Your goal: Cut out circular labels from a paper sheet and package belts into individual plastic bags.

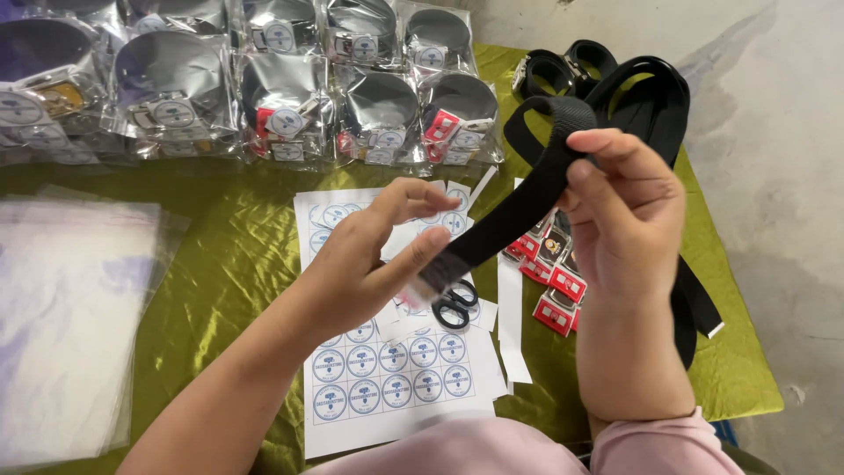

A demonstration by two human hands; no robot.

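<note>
My right hand (626, 211) grips a black webbing belt (536, 189) near its upper bend, holding it above the table. My left hand (374, 255) pinches the belt's lower end between thumb and fingers, where a clear, blurred piece covers the tip. The rest of the belt loops back over the table's right side and hangs off the edge. Under my hands lies a white sheet of round blue-and-white stickers (387, 378). Black-handled scissors (455, 303) rest on the sheet just below the belt's end.
Shiny bagged belts (290, 110) lie in rows at the back of the green-covered table (229, 255). A stack of clear plastic bags (70, 317) is at the left. Small red cards (556, 281) and paper strips sit at the right, with more black belts (563, 70) behind.
</note>
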